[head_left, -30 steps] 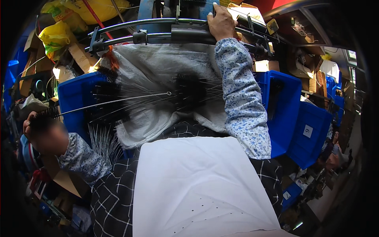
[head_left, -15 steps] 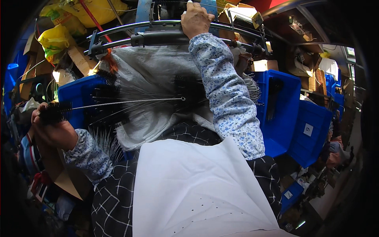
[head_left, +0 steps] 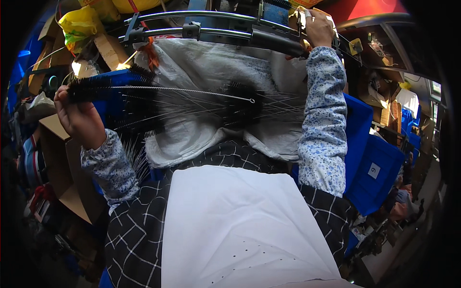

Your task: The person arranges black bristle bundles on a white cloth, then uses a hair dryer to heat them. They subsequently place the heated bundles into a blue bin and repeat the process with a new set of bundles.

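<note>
Our left hand (head_left: pixel 77 115) grips a black bottle brush (head_left: pixel 91 89) by its bristle end, its wire handle reaching right over the grey cloth (head_left: pixel 211 62). Our right hand (head_left: pixel 319 26) is clenched on the metal bar (head_left: pixel 216 31) above that cloth. More brushes (head_left: pixel 240 103) lie on it.

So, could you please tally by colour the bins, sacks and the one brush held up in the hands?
Blue plastic bins: 3
Yellow sacks: 2
Black bottle brush held in the left hand: 1
Total: 6
</note>
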### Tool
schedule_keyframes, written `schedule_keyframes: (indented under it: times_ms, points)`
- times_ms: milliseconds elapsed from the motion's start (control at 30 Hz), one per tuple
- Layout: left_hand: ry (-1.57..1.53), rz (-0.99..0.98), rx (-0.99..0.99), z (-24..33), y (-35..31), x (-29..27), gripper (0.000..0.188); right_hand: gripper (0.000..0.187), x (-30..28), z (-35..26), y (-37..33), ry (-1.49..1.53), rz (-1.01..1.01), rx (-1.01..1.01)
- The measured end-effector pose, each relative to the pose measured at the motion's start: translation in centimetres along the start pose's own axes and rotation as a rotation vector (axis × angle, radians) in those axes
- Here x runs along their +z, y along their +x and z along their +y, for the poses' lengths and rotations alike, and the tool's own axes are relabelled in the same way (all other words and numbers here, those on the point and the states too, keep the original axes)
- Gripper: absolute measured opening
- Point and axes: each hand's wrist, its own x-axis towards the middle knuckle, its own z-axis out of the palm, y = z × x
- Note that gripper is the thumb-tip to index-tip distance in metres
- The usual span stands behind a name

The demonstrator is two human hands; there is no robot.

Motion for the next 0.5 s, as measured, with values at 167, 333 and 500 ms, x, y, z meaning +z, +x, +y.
schedule_keyframes:
  times_ms: [167,333,500]
  points:
    - [-0.046,-0.145,-0.2,-2.3,0.1,3.1,0.016,0.026,-2.0,2.2,0.7,-0.07,-0.182,-0.137]
    - [-0.003,-0.172,-0.298,-3.4,-1.4,5.2,0.017,0.024,-10.1,0.5,-3.2,0.392,-0.6,0.072]
    - [-0.094,-0.379,-0.41,-6.5,-4.4,11.0,0.018,0.027,-13.8,-6.9,-8.2,0.476,-0.69,-0.392]
